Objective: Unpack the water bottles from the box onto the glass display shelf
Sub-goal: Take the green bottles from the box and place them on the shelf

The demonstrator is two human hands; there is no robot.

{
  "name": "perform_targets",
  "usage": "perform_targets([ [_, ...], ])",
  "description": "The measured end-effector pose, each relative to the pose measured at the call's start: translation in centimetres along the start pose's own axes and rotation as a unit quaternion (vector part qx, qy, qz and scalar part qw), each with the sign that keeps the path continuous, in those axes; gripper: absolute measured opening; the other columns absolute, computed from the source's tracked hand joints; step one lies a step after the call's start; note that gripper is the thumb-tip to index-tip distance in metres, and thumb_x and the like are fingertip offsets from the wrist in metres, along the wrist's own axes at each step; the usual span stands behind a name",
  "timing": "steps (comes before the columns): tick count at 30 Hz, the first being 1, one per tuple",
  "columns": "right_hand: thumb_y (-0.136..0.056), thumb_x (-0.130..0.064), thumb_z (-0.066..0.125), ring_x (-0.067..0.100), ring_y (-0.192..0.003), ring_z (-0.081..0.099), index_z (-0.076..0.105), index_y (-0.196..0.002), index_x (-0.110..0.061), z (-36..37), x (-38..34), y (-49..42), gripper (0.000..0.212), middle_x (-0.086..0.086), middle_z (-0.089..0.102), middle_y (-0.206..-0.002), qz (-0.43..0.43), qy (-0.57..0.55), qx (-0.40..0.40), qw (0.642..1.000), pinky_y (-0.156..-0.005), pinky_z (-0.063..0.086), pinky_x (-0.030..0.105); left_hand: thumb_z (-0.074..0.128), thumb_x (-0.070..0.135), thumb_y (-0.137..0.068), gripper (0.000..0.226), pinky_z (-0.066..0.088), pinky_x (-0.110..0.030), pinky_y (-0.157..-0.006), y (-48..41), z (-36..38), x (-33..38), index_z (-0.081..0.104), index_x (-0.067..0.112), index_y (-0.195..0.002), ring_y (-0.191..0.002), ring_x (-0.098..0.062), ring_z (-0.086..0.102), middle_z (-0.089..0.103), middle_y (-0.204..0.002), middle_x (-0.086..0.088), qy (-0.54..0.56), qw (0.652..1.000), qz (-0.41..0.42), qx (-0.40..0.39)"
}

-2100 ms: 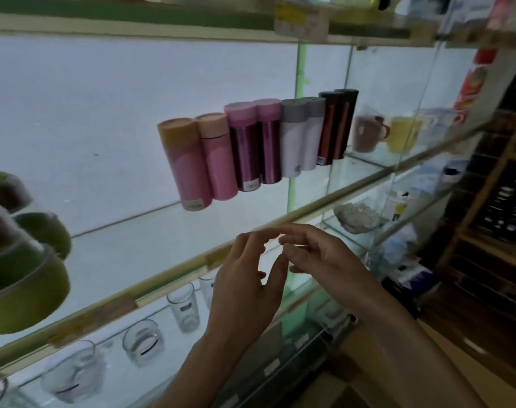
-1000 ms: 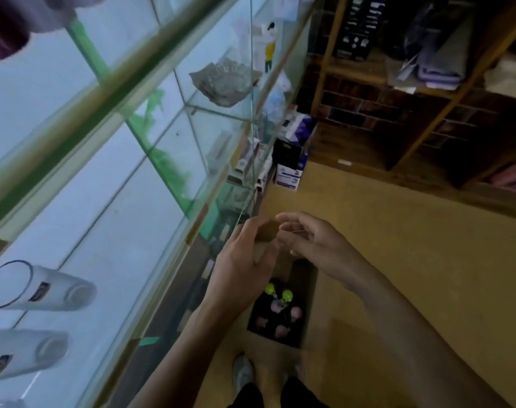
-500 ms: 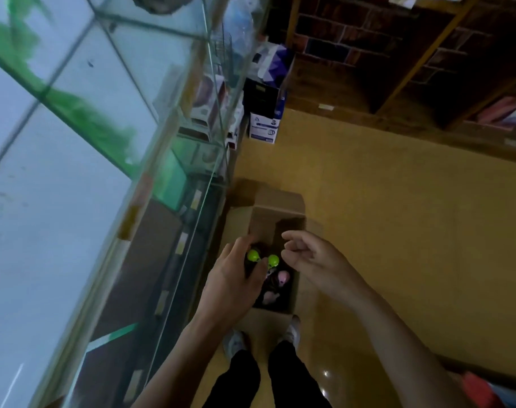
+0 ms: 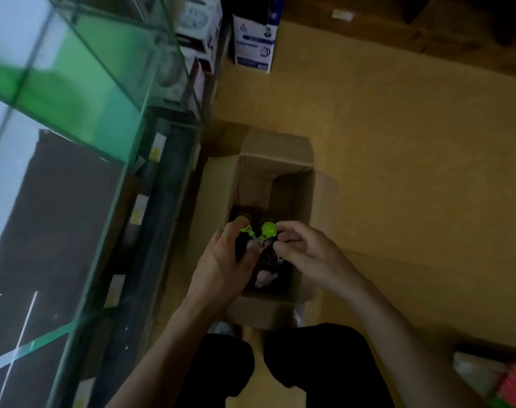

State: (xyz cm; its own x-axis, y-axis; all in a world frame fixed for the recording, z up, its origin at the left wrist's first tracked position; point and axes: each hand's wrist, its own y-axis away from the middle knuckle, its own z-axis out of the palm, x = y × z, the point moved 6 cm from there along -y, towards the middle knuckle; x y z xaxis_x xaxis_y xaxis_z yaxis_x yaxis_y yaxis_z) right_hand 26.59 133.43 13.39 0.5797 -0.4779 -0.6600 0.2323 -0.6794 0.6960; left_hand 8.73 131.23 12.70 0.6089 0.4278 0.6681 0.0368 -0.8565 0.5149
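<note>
Standing right over the work, you have your black trouser legs (image 4: 230, 363) at the bottom of the view and the box (image 4: 277, 154) on the floor (image 4: 412, 142) just in front of your feet. Your left hand (image 4: 221, 263) reaches into the box, and its thumb and fingers curl round a dark green-capped bottle (image 4: 245, 230). I judge this is to lift it straight up between its neighbours. Your right hand (image 4: 306, 251) is beside it, with bent fingers close against the second green cap (image 4: 269, 229). I cannot tell whether it pinches this cap, because the picture is blurred. Deeper in the box sit pink-topped bottles (image 4: 264, 278), not yet taken out, so the unpacking is not finished. To your left rises the glass display shelf (image 4: 83, 92), near the box, so the carry looks short. Far ahead, printed cartons (image 4: 252, 42) stand on the floor.
</note>
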Motion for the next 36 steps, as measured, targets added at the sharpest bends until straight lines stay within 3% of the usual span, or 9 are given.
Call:
perform_targets([
  [6,-0.101,-0.041,0.06,0.007,-0.112,0.063,0.052,-0.141,-0.033,2.0,8.0,-8.5,0.041,-0.011,0.059,-0.128,0.013,0.023,0.003,1.0,-0.104,0.052,0.037,0.059,0.04,-0.098,0.047,0.051,-0.037,-0.096,-6.5,6.2,-8.5,0.045,0.034,-0.142,-0.126,-0.015,0.056,0.056,-0.138,0.002,-0.009,1.0,-0.022,-0.014],
  [10,-0.102,-0.043,0.059,0.005,-0.116,0.058,0.049,-0.143,-0.037,3.2,11.9,-13.5,0.043,-0.013,0.056,-0.131,0.007,0.051,-0.011,0.999,-0.097,0.053,0.03,0.058,0.042,-0.099,0.049,0.048,-0.031,-0.088,-10.7,8.9,-13.1,0.042,0.036,-0.145,-0.125,-0.017,0.056,0.053,-0.142,0.001,-0.027,0.998,-0.045,-0.024],
  [16,-0.103,-0.041,0.058,0.01,-0.123,0.057,0.044,-0.149,-0.033,4.6,15.1,-19.1,0.049,-0.007,0.054,-0.137,-0.011,0.116,-0.036,0.993,-0.107,0.049,0.038,0.061,0.036,-0.097,0.051,0.051,-0.037,-0.097,-15.4,12.4,-16.0,0.044,0.026,-0.144,-0.119,-0.023,0.059,0.058,-0.131,-0.005,-0.046,0.998,-0.015,-0.041],
  [20,-0.102,-0.043,0.059,0.015,-0.125,0.057,0.041,-0.153,-0.034,5.5,14.9,-22.1,0.055,-0.002,0.052,-0.147,-0.042,0.191,-0.055,0.979,-0.104,0.046,0.033,0.054,0.05,-0.086,0.066,0.052,-0.044,-0.097,-17.6,13.9,-17.4,0.042,0.023,-0.145,-0.116,-0.03,0.061,0.061,-0.128,-0.013,-0.062,0.997,-0.019,-0.048],
  [25,-0.102,-0.042,0.058,0.016,-0.129,0.054,0.04,-0.154,-0.034,5.7,15.0,-24.2,0.055,0.001,0.052,-0.147,-0.067,0.226,-0.057,0.97,-0.099,0.045,0.028,0.057,0.031,-0.099,0.063,0.048,-0.04,-0.097,-19.7,15.5,-18.5,0.027,0.015,-0.153,-0.122,-0.038,0.058,0.06,-0.135,-0.02,-0.101,0.992,-0.039,-0.056],
  [31,-0.103,-0.04,0.058,0.018,-0.127,0.056,0.039,-0.155,-0.031,6.3,16.3,-26.6,0.057,0.003,0.054,-0.146,-0.051,0.279,-0.077,0.956,-0.101,0.047,0.032,0.044,0.032,-0.105,0.073,0.045,-0.039,-0.091,-20.3,17.4,-18.5,0.001,0.013,-0.161,-0.118,-0.041,0.06,0.06,-0.133,-0.027,-0.149,0.986,-0.044,-0.062],
  [36,-0.103,-0.037,0.059,0.016,-0.128,0.055,0.039,-0.155,-0.03,6.3,16.7,-27.5,0.056,0.001,0.057,-0.144,-0.048,0.274,-0.079,0.957,-0.097,0.045,0.029,0.047,0.036,-0.103,0.081,0.044,-0.04,-0.096,-21.2,18.1,-19.2,-0.006,0.013,-0.16,-0.12,-0.043,0.059,0.056,-0.135,-0.031,-0.121,0.988,-0.081,-0.047],
])
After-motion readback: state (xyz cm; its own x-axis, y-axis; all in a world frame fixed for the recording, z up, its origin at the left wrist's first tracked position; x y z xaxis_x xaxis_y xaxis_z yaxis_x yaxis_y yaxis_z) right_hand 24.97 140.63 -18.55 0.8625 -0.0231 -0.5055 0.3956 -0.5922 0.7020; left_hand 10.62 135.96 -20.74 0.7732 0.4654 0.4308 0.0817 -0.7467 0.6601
